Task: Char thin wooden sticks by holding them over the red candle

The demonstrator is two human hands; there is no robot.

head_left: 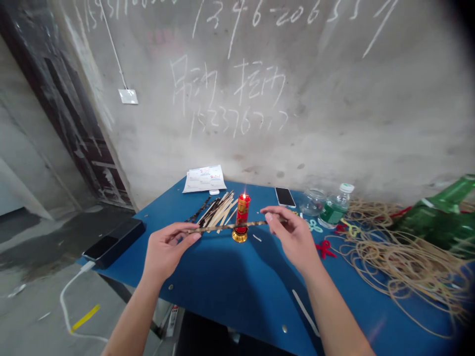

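Note:
My left hand (167,247) and my right hand (290,231) each pinch one end of a thin, dark-mottled strip (228,226), holding it level above the blue table (230,287). The strip's middle passes in front of a lit red candle (243,211) on a gold base, below the flame. Just behind the strip lies a loose pile of pale and dark strips (218,209).
A black power bank (113,243) with a white cable sits at the table's left corner. Papers (204,178), a phone (285,197), a glass jar (312,201), a small green bottle (336,207), a big green bottle (441,213) and tangled rattan cord (401,257) lie behind and right.

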